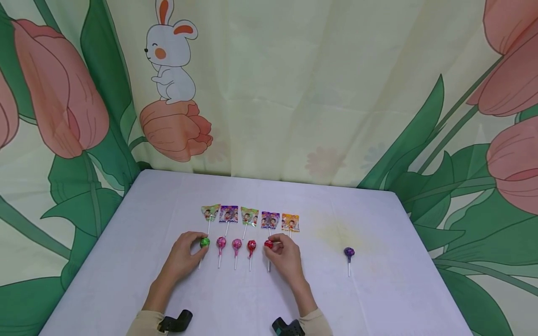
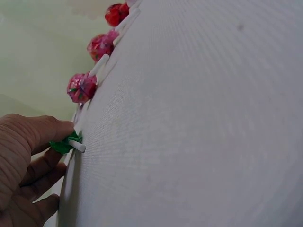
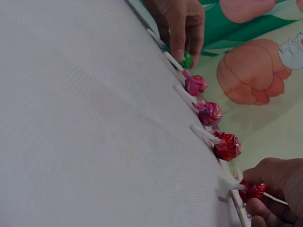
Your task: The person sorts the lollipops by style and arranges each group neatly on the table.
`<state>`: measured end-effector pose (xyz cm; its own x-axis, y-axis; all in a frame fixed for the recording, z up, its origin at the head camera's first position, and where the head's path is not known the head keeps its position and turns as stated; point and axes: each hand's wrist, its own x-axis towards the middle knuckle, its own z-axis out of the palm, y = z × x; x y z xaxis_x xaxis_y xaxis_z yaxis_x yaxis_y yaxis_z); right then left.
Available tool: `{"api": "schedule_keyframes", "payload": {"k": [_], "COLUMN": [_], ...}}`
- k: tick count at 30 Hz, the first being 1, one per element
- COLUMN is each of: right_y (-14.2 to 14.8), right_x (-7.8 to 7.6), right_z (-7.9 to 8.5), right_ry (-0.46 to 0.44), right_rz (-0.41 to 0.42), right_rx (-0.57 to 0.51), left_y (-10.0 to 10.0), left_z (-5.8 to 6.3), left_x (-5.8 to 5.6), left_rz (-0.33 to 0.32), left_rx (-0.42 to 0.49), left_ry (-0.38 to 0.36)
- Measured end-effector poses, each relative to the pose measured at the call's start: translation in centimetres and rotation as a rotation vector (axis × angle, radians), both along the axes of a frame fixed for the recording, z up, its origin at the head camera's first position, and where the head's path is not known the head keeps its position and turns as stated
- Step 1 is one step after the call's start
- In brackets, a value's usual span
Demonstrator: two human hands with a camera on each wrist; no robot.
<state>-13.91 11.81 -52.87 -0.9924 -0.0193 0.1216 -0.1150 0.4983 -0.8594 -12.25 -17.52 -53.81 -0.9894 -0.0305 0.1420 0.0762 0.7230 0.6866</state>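
My left hand (image 1: 183, 255) pinches a green-wrapped lollipop (image 1: 204, 242) at the left end of a row of ball lollipops. At the right end, my right hand (image 1: 286, 256) holds a red lollipop (image 1: 268, 244) between thumb and fingers. Between the hands lie two pink lollipops, one (image 1: 221, 242) nearer the left hand and another (image 1: 237, 243) beside it, then a red one (image 1: 251, 245). Their white sticks point toward me. The left wrist view shows the green wrapper (image 2: 61, 144) under the thumb; the right wrist view shows the red wrapper (image 3: 253, 190) between the fingers.
Behind the row lie several flat-bagged lollipops, among them a purple one (image 1: 229, 213) and an orange one (image 1: 290, 222). A dark purple lollipop (image 1: 349, 252) lies apart on the right of the white-covered table (image 1: 378, 308). A printed curtain (image 1: 269, 93) hangs behind.
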Motion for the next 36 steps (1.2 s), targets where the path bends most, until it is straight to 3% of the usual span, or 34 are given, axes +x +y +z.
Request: {"api": "schedule_keyframes", "payload": {"k": [16, 36], "right_y": [-0.4, 0.8], "right_x": [-0.2, 0.6], "right_z": [-0.5, 0.0], "right_ry": [0.036, 0.043], "right_rz": [0.019, -0.048], "right_rx": [0.003, 0.005], "left_y": [0.0, 0.1], "left_z": [0.3, 0.0], "left_x": [0.1, 0.1], "left_rz": [-0.004, -0.003], "left_rx": [0.013, 0.002], "left_ry": [0.0, 0.006]}}
